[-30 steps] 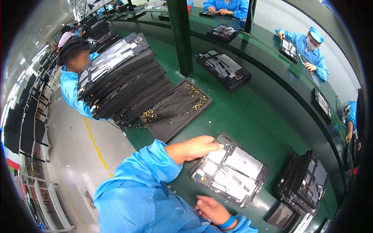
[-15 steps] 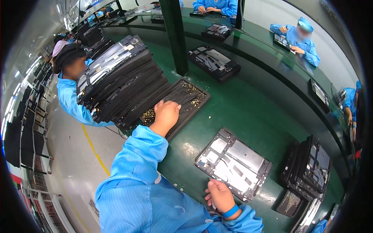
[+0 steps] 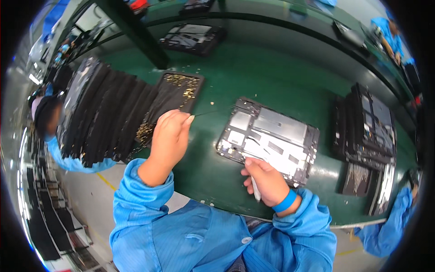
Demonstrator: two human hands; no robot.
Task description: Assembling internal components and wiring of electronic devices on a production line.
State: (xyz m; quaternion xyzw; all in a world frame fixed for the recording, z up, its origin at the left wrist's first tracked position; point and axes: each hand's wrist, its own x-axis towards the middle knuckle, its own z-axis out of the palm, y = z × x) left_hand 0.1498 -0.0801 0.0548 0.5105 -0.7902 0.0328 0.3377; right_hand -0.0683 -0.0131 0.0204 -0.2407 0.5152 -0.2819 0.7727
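The left hand (image 3: 168, 136) is raised over the green bench (image 3: 253, 72), its fingers (image 3: 181, 119) pinched narrow on a thin tweezer-like tool (image 3: 204, 113) whose tip points right toward the open device chassis (image 3: 269, 138). That chassis lies flat on the bench just in front of the person, inner side up, showing silver shielding plates and small boards in a dark frame. The right hand (image 3: 267, 181) rests at the chassis's near edge, thumb touching the frame; its fingers are curled around a slim white stick-like tool (image 3: 256, 190), and a blue band sits on the wrist. To the left of the chassis, and just beyond the left hand, lies a black tray (image 3: 170, 97) strewn with small gold-coloured parts (image 3: 183, 84), some of them spilled onto the bench nearby. Further left, a long overlapping row of dark trays (image 3: 99, 113) leans along the bench edge. At the right end stands a stack of similar chassis units (image 3: 369, 122). Another chassis group (image 3: 192, 38) lies farther back near a dark upright post (image 3: 136, 31). Other workers in blue coats appear at the left rim and the upper right; what they handle cannot be told.
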